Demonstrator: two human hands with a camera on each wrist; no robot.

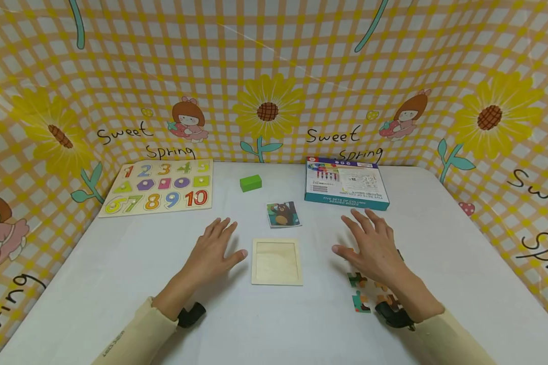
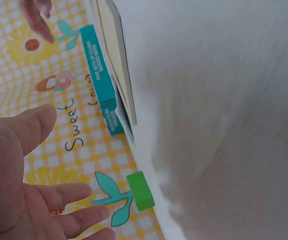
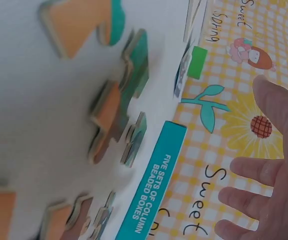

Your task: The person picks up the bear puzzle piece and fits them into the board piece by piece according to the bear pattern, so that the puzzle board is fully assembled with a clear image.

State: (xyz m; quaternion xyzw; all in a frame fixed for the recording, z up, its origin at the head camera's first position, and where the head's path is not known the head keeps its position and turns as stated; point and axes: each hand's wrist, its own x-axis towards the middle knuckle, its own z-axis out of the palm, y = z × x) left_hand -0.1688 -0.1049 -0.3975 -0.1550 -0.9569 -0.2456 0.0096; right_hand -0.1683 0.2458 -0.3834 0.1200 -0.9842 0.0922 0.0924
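My left hand [image 1: 213, 252] hovers with spread fingers just left of a square wooden puzzle frame [image 1: 277, 262], holding nothing. On the other side, my right hand [image 1: 374, 248] also has its fingers apart, above several loose jigsaw pieces [image 1: 360, 301]. Part of those pieces is hidden under the hand and wrist. In the right wrist view, the jigsaw pieces [image 3: 133, 65] show green, orange and brown printing and lie spread on the white table. A picture card with a bear [image 1: 284, 214] lies behind the frame. The frame's inner recess is bare wood.
A wooden number and shape board [image 1: 160, 187] lies at the back left. Behind the bear card sits a green block [image 1: 250, 183]. A teal box of beaded boxes [image 1: 346, 183] stands at the back right, just beyond my right fingertips. Checked cloth [image 1: 274, 50] walls the table's back and sides.
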